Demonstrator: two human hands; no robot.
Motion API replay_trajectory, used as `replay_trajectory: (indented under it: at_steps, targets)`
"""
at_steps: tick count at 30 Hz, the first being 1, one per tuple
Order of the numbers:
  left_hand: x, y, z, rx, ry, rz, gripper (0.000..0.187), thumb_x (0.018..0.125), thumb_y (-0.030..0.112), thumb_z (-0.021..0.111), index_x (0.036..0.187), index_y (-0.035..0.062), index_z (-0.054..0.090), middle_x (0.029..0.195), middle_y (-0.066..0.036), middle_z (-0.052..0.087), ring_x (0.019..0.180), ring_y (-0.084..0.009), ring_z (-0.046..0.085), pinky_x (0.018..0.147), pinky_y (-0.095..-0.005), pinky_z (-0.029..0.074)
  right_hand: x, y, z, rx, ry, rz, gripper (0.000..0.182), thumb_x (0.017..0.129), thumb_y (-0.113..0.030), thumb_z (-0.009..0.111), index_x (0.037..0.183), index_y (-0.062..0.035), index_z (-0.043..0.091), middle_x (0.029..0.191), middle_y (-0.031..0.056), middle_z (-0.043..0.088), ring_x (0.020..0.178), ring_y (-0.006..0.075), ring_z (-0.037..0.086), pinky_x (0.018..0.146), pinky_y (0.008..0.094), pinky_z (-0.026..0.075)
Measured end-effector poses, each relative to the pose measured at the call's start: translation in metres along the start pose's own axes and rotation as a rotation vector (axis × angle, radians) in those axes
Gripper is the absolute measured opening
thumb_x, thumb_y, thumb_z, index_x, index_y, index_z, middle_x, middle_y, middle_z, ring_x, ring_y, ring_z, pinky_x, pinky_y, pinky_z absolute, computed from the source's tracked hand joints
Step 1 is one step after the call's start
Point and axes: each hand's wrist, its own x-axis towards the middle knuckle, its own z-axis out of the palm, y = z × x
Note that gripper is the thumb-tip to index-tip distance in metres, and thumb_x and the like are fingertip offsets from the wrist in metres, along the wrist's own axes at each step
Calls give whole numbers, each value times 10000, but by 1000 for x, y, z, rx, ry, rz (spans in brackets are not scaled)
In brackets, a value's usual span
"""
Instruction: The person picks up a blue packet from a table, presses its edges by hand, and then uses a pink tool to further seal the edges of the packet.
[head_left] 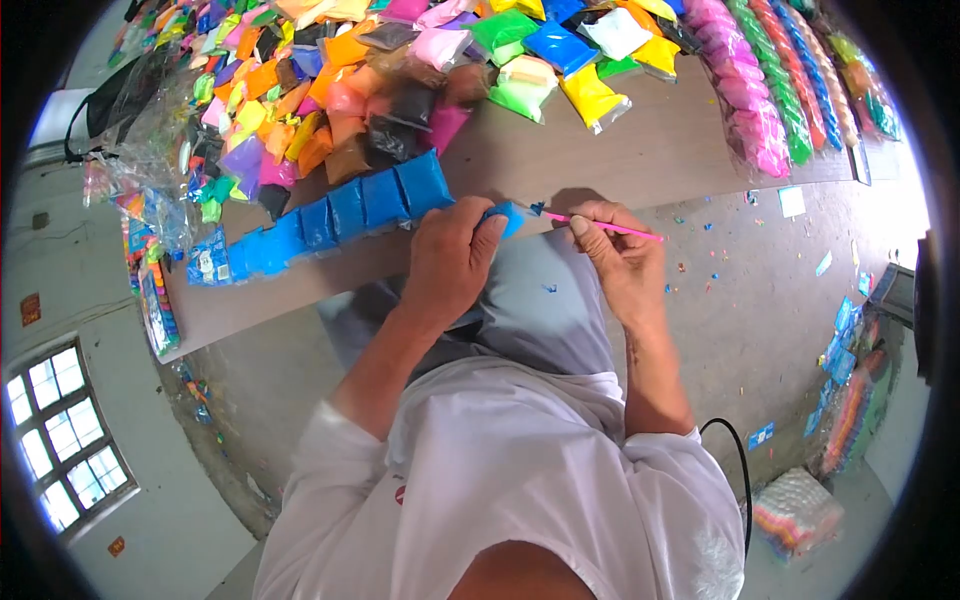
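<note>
A strip of joined blue packets lies along the table's near edge. My left hand is closed at its right end, thumb and fingers pinching a blue packet that pokes out to the right. Whether this packet is still joined to the strip is hidden by the hand. My right hand grips a thin pink tool that points left. Close by its tip is a small dark blue scrap, just right of the blue packet. Another blue scrap rests on my grey trousers.
A large heap of colourful small packets covers the back left of the table. Long bagged strips in pink, green, red and blue lie at the back right. Scraps litter the floor; a bagged bundle stands at lower right.
</note>
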Motion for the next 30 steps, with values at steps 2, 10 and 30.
replay_trajectory:
  at_steps: [2, 10, 30]
  targets:
    - [0, 0, 0, 6, 8, -1, 275, 951, 295, 478, 947, 32, 558, 791, -159, 583, 730, -352, 539, 647, -425, 420, 4, -1, -4, -36, -23, -59, 176, 874, -125, 642, 973, 20, 627, 767, 33, 631, 663, 82, 549, 613, 212, 455]
    - [4, -1, -1, -36, 48, 47, 197, 935, 235, 488, 862, 58, 534, 696, -160, 574, 646, -379, 542, 592, -443, 384, 21, -18, -8, -171, -244, 12, 142, 864, -107, 646, 929, 18, 632, 754, 27, 628, 669, 79, 544, 602, 215, 447]
    - [29, 1, 6, 217, -115, -113, 298, 927, 322, 485, 816, 53, 550, 709, -189, 585, 668, -399, 571, 573, -487, 431, 83, -33, -13, -526, -632, -55, 101, 849, -95, 647, 869, 3, 659, 696, -22, 566, 624, 49, 468, 544, 226, 395]
